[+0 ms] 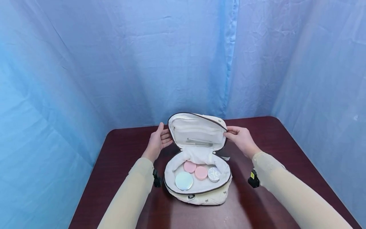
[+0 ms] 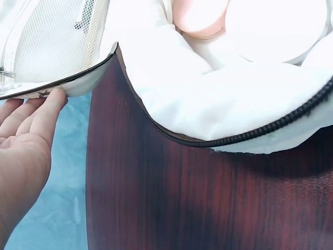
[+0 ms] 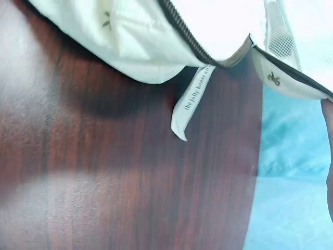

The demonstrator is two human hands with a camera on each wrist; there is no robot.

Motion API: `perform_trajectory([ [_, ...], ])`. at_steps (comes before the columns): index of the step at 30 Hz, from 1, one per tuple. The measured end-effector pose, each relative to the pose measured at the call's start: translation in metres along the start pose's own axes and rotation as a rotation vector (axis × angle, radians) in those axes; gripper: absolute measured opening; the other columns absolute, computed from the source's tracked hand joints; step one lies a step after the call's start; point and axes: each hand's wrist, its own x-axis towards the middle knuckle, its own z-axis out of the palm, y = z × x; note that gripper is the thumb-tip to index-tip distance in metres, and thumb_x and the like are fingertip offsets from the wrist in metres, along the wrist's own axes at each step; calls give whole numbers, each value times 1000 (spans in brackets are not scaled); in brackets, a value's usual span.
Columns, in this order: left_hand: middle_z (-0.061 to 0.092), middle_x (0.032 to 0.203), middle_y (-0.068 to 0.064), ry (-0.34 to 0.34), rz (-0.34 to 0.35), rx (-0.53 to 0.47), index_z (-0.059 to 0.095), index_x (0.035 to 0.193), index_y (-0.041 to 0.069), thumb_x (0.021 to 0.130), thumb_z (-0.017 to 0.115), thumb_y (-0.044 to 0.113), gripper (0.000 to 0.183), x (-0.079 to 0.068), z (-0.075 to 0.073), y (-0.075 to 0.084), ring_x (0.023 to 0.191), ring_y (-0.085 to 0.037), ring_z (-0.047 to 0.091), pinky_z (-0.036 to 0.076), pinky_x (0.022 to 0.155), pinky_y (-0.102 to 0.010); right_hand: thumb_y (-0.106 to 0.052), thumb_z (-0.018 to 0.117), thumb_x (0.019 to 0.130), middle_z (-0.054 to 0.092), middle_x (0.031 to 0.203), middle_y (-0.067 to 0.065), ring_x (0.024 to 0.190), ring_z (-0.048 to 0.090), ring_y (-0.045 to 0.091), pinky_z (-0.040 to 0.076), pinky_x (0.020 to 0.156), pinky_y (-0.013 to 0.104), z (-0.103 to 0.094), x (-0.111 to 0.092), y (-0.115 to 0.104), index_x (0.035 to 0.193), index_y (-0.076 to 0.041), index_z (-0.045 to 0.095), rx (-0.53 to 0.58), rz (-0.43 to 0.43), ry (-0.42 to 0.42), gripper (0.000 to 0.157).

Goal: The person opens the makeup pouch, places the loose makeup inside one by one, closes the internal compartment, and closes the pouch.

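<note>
A cream cosmetic bag (image 1: 216,199) with a dark zipper stands unzipped on the table, its lid (image 1: 197,125) raised at the back. Inside lie two pink round containers (image 1: 201,173), a silvery round one (image 1: 213,174) and a larger pale-mint disc (image 1: 184,181). The lid's mesh pocket holds slim sticks of unclear kind. My left hand (image 1: 157,142) touches the lid's left side from outside, fingers extended, as the left wrist view (image 2: 26,156) also shows. At the lid's right edge my right hand (image 1: 241,139) pinches the rim between thumb and fingers; the right wrist view barely catches it.
The bag stands on a dark red-brown wooden table (image 1: 123,159) with rounded far corners. Pale blue curtains (image 1: 183,63) hang behind it and on both sides. A white fabric tag (image 3: 191,101) sticks out from the bag's right side over the tabletop.
</note>
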Motion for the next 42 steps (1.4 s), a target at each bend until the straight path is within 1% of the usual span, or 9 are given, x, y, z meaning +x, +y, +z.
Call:
perform_trajectory([
  [3, 50, 149, -28, -9, 23, -37, 44, 150, -6, 102, 40, 67, 87, 1, -1, 6, 135, -38, 54, 49, 107, -46, -20, 70, 98, 71, 124, 17, 108, 70, 11, 57, 93, 34, 4, 1, -7, 135, -4, 66, -46, -27, 18, 41],
  [6, 48, 150, -29, -31, 45, -77, 42, 151, -7, 104, 37, 65, 86, 2, -2, 11, 138, -37, 51, 46, 110, -46, -20, 71, 98, 73, 121, 12, 110, 70, 14, 58, 89, 29, 8, 1, -12, 133, -9, 69, -153, -80, 61, 36],
  [13, 48, 152, -26, -57, 87, -98, 43, 152, -2, 106, 34, 62, 80, 4, -5, 20, 140, -34, 50, 46, 111, -43, -13, 73, 95, 76, 116, 9, 108, 72, 23, 53, 78, 17, 19, -2, -22, 124, -10, 75, -372, -338, 135, 28],
  [17, 46, 153, -26, -22, 83, -108, 40, 155, 1, 105, 35, 64, 81, 3, -9, 19, 141, -34, 48, 45, 111, -43, -8, 75, 93, 77, 112, 8, 100, 74, 22, 53, 74, 14, 25, -8, -23, 119, -9, 77, -410, -464, 124, 26],
  [22, 41, 155, -29, 6, 64, -107, 34, 156, -3, 104, 34, 66, 87, 0, -17, 15, 142, -36, 46, 43, 112, -45, 1, 77, 88, 78, 107, 7, 86, 72, 11, 53, 70, 14, 29, -19, -26, 112, -8, 80, -458, -616, 75, 26],
  [27, 48, 150, -29, -29, 64, -62, 39, 152, -7, 103, 38, 66, 88, -8, -26, 10, 139, -36, 50, 44, 111, -45, 4, 78, 85, 78, 105, 7, 91, 71, 6, 56, 73, 18, 28, -28, -23, 111, -8, 80, -490, -647, 17, 28],
  [34, 68, 126, -16, -137, 71, 17, 54, 141, -7, 108, 49, 41, 59, -28, -43, -1, 117, -19, 68, 45, 110, -46, 9, 76, 84, 78, 106, 3, 98, 73, 11, 56, 80, 18, 22, -39, -11, 111, -11, 80, -533, -680, -58, 34],
  [39, 60, 141, -22, -236, 63, 111, 54, 142, -7, 108, 52, 28, 49, -41, -54, -11, 113, -13, 69, 50, 106, -39, 8, 76, 83, 79, 105, -1, 97, 73, 8, 53, 82, 13, 20, -47, -2, 111, -14, 80, -531, -715, -105, 36],
  [42, 58, 145, -20, -248, 34, 154, 58, 141, -4, 105, 57, 22, 43, -48, -56, -16, 114, -14, 68, 54, 100, -32, 8, 77, 83, 78, 107, -1, 99, 73, 8, 52, 83, 12, 19, -51, 3, 111, -15, 81, -529, -736, -139, 37],
])
